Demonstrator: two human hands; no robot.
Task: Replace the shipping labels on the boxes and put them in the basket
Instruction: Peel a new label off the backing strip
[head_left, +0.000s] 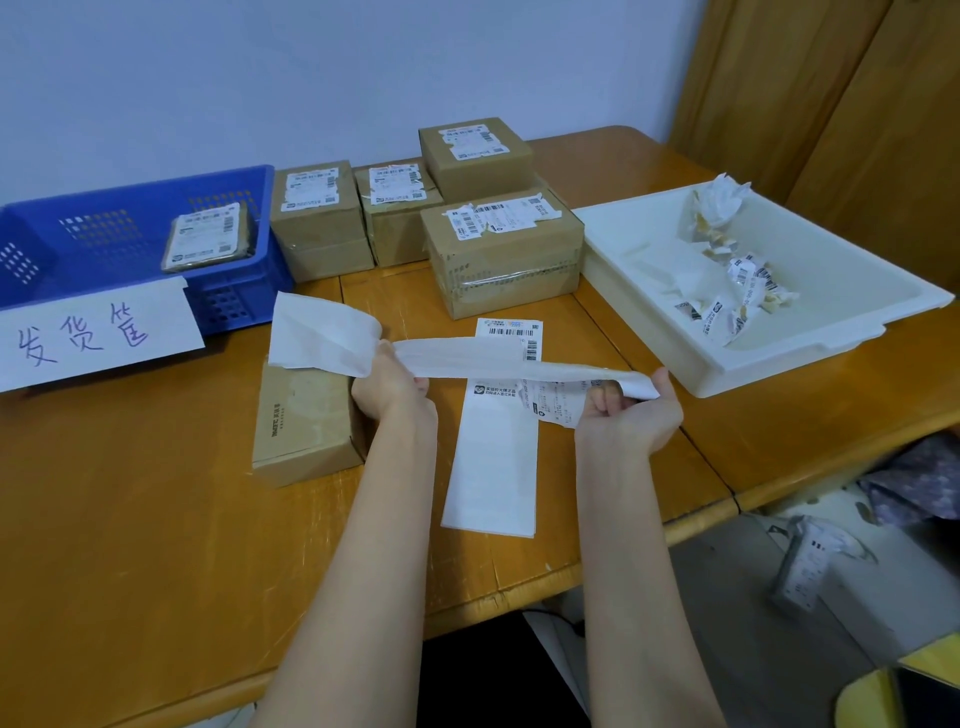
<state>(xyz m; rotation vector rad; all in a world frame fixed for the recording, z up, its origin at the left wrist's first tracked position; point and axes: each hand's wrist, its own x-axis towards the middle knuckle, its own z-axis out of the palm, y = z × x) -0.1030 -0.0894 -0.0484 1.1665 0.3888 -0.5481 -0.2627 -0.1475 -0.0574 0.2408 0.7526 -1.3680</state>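
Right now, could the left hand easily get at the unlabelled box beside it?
Probably yes: the left hand sits right against the unlabelled box, nothing between them, but it pinches the label strip and would need to let go.

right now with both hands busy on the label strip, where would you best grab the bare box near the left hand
Grip the bare box across its long side faces, coming straight down from above. It lies flat on the table with its long axis running away from the person. Its far end sits under the label strip, so take the near half.

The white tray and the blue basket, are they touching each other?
Apart. The head view shows the white tray at the table's right and the blue basket at its left, with cardboard boxes between them.
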